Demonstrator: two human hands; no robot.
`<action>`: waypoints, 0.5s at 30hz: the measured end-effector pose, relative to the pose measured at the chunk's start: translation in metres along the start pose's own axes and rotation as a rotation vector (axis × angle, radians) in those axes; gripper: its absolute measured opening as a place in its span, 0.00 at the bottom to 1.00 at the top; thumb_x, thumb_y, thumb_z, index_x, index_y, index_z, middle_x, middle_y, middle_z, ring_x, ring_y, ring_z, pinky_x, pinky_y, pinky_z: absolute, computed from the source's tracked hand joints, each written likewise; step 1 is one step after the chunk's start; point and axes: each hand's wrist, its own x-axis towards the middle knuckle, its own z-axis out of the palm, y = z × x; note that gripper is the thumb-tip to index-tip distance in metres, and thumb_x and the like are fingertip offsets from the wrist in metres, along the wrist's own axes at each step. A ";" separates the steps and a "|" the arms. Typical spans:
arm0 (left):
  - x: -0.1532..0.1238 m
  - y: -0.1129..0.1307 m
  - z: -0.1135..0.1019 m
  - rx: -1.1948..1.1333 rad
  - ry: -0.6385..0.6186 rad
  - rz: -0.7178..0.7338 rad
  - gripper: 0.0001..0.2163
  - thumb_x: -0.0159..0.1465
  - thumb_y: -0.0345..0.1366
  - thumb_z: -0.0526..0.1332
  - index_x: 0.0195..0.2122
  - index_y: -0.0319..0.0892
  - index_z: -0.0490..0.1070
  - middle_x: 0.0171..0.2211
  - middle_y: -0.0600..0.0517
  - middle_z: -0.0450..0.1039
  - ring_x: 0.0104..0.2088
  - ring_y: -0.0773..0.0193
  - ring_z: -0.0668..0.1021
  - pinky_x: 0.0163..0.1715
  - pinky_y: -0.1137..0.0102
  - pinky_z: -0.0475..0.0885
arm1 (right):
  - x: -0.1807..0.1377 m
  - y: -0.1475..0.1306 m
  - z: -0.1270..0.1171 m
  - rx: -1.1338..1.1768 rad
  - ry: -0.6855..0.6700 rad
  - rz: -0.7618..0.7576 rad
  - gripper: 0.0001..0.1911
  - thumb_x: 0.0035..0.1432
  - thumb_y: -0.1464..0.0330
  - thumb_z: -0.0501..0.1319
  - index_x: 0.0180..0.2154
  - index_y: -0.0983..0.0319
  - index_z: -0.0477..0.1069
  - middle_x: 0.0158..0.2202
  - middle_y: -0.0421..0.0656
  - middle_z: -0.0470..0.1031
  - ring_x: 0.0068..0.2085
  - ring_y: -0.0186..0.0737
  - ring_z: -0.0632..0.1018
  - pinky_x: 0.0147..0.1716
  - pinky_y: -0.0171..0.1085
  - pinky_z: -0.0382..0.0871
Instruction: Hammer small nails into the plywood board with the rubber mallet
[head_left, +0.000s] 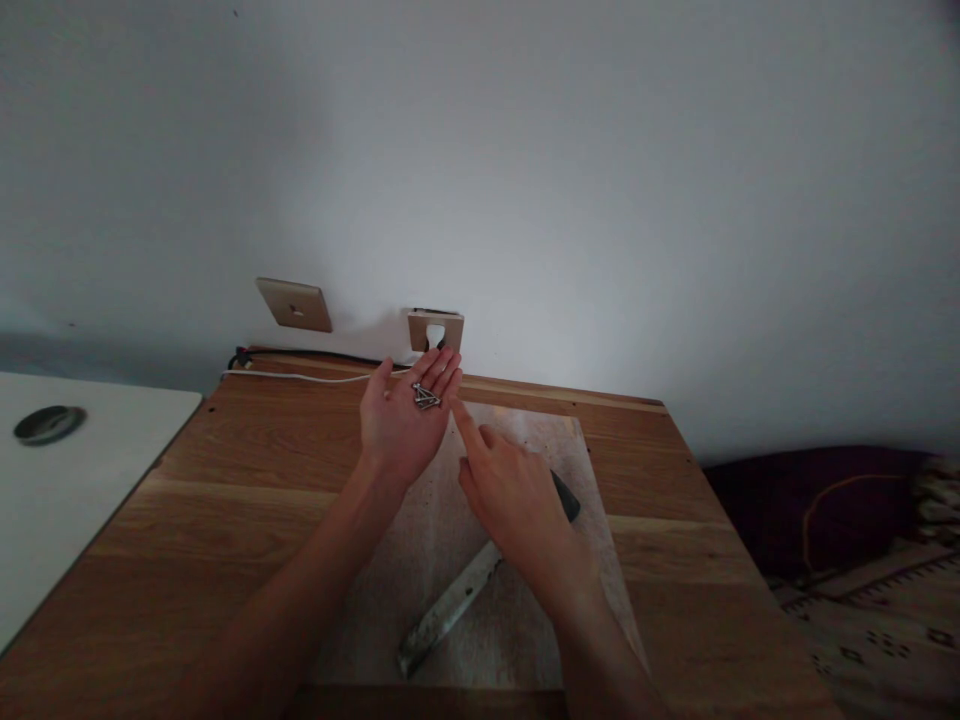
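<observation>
The left hand [409,420], palm-up and unfurled, is cradling slim metal nails or screws [426,398] near the back edge of the grainy wooden table [247,480]; the right hand [517,490] is pointing, other fingers curling, any hold unclear.

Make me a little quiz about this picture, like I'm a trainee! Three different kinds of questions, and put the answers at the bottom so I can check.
1. Which of the person's hands holds the small metal pieces?

2. Pick one. What lies on the pale board?
A) a cup
B) a long metal tool
C) a book

3. True or false: the white plug is lying on the floor.

Key
1. The left hand; they rest on its upturned palm.
2. B
3. False: the white plug is in a wall socket.
</observation>
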 end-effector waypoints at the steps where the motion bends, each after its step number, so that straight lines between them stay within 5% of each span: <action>1: 0.000 -0.001 0.000 0.001 -0.004 -0.002 0.22 0.73 0.45 0.51 0.58 0.35 0.71 0.56 0.35 0.77 0.58 0.51 0.79 0.61 0.61 0.73 | 0.000 -0.001 0.000 0.015 0.005 -0.033 0.44 0.67 0.77 0.53 0.76 0.53 0.35 0.44 0.47 0.79 0.40 0.44 0.80 0.34 0.38 0.72; 4: -0.001 -0.003 0.000 0.003 -0.014 0.003 0.23 0.73 0.46 0.51 0.58 0.35 0.71 0.56 0.35 0.77 0.59 0.51 0.79 0.61 0.61 0.73 | -0.002 -0.003 -0.003 0.034 -0.060 -0.126 0.43 0.68 0.76 0.54 0.76 0.51 0.36 0.42 0.44 0.79 0.39 0.43 0.81 0.35 0.38 0.72; 8: -0.001 -0.003 0.002 0.018 0.020 -0.005 0.23 0.73 0.46 0.50 0.58 0.34 0.71 0.56 0.35 0.77 0.59 0.52 0.78 0.62 0.62 0.73 | -0.002 -0.002 -0.006 -0.031 -0.050 0.050 0.40 0.69 0.75 0.54 0.75 0.53 0.40 0.44 0.46 0.79 0.39 0.43 0.81 0.34 0.38 0.71; 12: -0.001 -0.002 0.002 0.022 -0.016 0.020 0.24 0.73 0.47 0.50 0.58 0.33 0.71 0.57 0.35 0.76 0.60 0.51 0.78 0.62 0.62 0.73 | -0.001 -0.001 -0.006 0.035 -0.082 -0.116 0.41 0.68 0.75 0.54 0.75 0.49 0.40 0.42 0.43 0.79 0.39 0.43 0.81 0.34 0.37 0.71; 15: -0.002 -0.002 0.002 0.037 -0.022 0.022 0.23 0.73 0.47 0.50 0.57 0.34 0.72 0.57 0.35 0.76 0.60 0.51 0.78 0.62 0.62 0.73 | -0.001 0.001 -0.007 -0.027 -0.043 0.028 0.41 0.68 0.75 0.55 0.75 0.50 0.41 0.42 0.45 0.79 0.38 0.44 0.81 0.33 0.38 0.70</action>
